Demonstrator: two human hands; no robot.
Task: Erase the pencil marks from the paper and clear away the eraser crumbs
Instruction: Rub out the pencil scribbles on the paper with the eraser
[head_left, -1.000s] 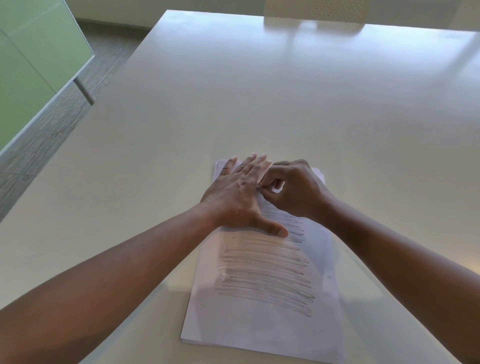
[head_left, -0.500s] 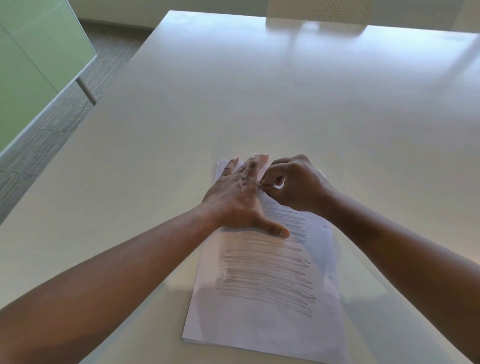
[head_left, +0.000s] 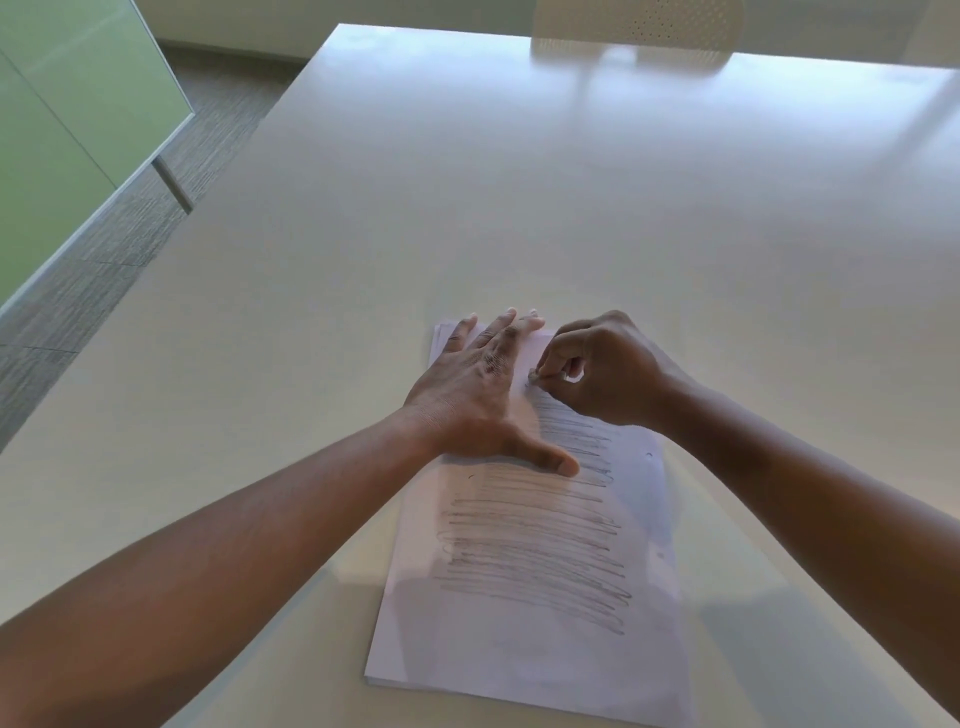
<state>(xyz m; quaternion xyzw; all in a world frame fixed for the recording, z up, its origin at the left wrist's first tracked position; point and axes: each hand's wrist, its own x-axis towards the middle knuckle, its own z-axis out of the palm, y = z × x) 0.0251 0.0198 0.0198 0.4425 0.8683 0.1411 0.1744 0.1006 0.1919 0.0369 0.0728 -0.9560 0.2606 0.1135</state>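
While left hand (head_left: 480, 395) lies spread, pinning paper (head_left: 524, 649) | right hand (head_left: 597, 371) pinches eraser (head_left: 535, 375) | short strokes away from pinning hand should avoid creasing

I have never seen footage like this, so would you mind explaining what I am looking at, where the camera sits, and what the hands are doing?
There is no machine here: these are a person's two bare hands. The single picture comes from a wide-angle camera worn on the head, looking forward and down, so both forearms reach in from the bottom edge. On the pale table lies a thin stack of paper covered in horizontal pencil marks. The left hand lies flat with fingers spread on the upper part of the sheet, pinning it. The right hand pinches a small eraser against the top of the scribbles. Most marks remain. A chair back shows beyond the far edge.
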